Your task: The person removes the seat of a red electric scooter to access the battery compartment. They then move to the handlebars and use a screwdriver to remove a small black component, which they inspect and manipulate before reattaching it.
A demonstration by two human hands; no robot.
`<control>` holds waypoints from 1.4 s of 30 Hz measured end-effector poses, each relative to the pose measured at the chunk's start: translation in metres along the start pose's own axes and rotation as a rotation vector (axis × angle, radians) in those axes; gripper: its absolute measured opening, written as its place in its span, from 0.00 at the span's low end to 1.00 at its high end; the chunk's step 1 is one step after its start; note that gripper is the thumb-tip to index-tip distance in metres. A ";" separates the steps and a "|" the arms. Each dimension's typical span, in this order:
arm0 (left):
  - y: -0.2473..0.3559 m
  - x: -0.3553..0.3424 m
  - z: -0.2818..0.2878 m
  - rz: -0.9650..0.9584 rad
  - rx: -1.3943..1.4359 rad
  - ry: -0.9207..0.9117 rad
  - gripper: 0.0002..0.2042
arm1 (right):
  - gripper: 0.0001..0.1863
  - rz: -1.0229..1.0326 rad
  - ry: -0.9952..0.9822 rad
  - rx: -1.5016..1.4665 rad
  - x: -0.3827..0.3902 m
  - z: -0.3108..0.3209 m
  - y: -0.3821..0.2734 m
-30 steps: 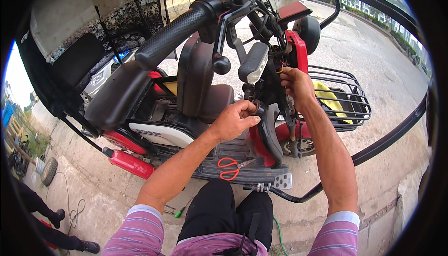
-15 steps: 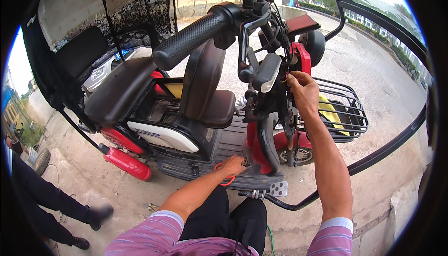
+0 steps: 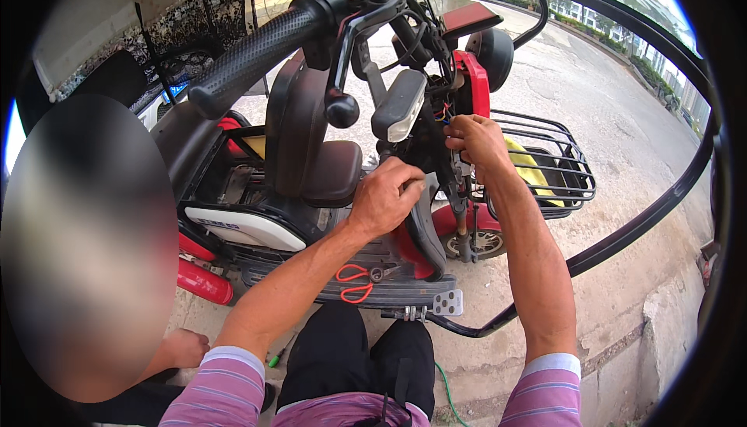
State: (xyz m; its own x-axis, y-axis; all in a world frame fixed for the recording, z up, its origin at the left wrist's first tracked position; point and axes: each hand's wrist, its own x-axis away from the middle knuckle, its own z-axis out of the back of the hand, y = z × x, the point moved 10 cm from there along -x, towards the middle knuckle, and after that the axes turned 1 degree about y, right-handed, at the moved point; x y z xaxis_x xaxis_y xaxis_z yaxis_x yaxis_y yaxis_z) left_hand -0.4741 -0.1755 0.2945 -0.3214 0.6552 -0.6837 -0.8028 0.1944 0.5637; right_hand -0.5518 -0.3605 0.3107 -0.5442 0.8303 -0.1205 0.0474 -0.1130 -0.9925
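Note:
My right hand [image 3: 476,141] is closed in a pinch at thin coloured wires [image 3: 443,113], which come out beside the red front panel [image 3: 473,85] of a three-wheeled scooter. My left hand [image 3: 387,196] hangs in front of the steering column, its fingers curled together. Whatever those fingers hold, if anything, is hidden. Above it is a mirror-like grey and clear lamp [image 3: 400,106] below the handlebar grip [image 3: 261,54]. Orange-handled scissors [image 3: 355,290] lie on the ribbed footboard [image 3: 311,278], against a small dark round piece [image 3: 377,274].
A person [image 3: 183,348] is close on my left, partly blurred. A black wire basket [image 3: 545,156] with a yellow cloth sits over the front wheel. The metal pedal [image 3: 448,302] and a black frame tube [image 3: 622,248] curve around my right. A green-handled tool [image 3: 274,361] lies on the ground.
My left hand has risen from the footboard to the steering column, uncovering the scissors. My right hand stays at the wires. Another person has come in close on the left.

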 end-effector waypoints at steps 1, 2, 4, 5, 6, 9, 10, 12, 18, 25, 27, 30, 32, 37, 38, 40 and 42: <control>0.014 -0.023 0.011 -0.016 -0.042 0.030 0.09 | 0.13 0.006 -0.039 -0.033 -0.001 -0.005 0.002; 0.024 -0.045 0.019 -0.041 -0.072 0.060 0.09 | 0.11 0.018 -0.066 -0.060 -0.003 -0.006 0.000; 0.028 -0.080 0.021 -0.135 -0.090 0.112 0.10 | 0.09 0.002 -0.069 -0.122 -0.006 -0.009 0.003; 0.025 -0.094 0.017 -0.115 -0.141 0.067 0.11 | 0.09 0.002 -0.089 -0.147 -0.009 -0.012 0.006; 0.021 -0.106 0.013 -0.089 -0.094 0.032 0.12 | 0.08 -0.003 -0.095 -0.160 -0.010 -0.014 0.007; 0.003 -0.118 -0.001 0.039 -0.213 -0.108 0.15 | 0.07 0.001 -0.126 -0.227 -0.014 -0.017 0.009; 0.003 -0.118 -0.001 0.063 -0.210 -0.103 0.15 | 0.07 0.000 -0.123 -0.222 -0.013 -0.016 0.008; 0.001 -0.119 -0.002 0.100 -0.162 -0.085 0.16 | 0.07 0.002 -0.120 -0.230 -0.011 -0.016 0.006; -0.003 -0.118 -0.004 0.109 -0.024 -0.006 0.15 | 0.06 0.014 -0.114 -0.246 -0.009 -0.018 0.005; -0.016 -0.107 -0.002 0.133 0.220 0.141 0.06 | 0.08 0.014 -0.077 -0.246 -0.006 -0.017 0.003; -0.025 -0.103 -0.005 0.174 0.251 0.142 0.06 | 0.09 0.029 -0.045 -0.264 -0.012 -0.012 0.007; -0.035 -0.099 -0.010 0.237 0.304 0.159 0.06 | 0.10 0.081 0.012 -0.307 -0.015 -0.006 0.005; -0.041 -0.096 -0.011 0.288 0.357 0.164 0.06 | 0.11 0.065 -0.014 -0.268 -0.015 -0.009 0.005; -0.040 -0.086 -0.021 0.531 0.580 0.125 0.07 | 0.13 -0.006 -0.081 -0.196 -0.014 -0.016 0.013; -0.040 -0.085 -0.023 0.559 0.604 0.122 0.07 | 0.13 -0.010 -0.084 -0.202 -0.014 -0.016 0.014; -0.040 -0.083 -0.026 0.614 0.650 0.116 0.07 | 0.13 -0.011 -0.087 -0.214 -0.013 -0.017 0.014; -0.038 -0.081 -0.026 0.625 0.660 0.128 0.08 | 0.13 -0.010 -0.089 -0.225 -0.010 -0.020 0.014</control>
State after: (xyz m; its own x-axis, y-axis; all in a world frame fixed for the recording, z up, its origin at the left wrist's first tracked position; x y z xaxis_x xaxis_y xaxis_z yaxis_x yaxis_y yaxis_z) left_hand -0.4304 -0.2555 0.3162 -0.6854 0.7032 -0.1888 -0.0264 0.2351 0.9716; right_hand -0.5291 -0.3589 0.2979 -0.6165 0.7785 -0.1178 0.2218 0.0282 -0.9747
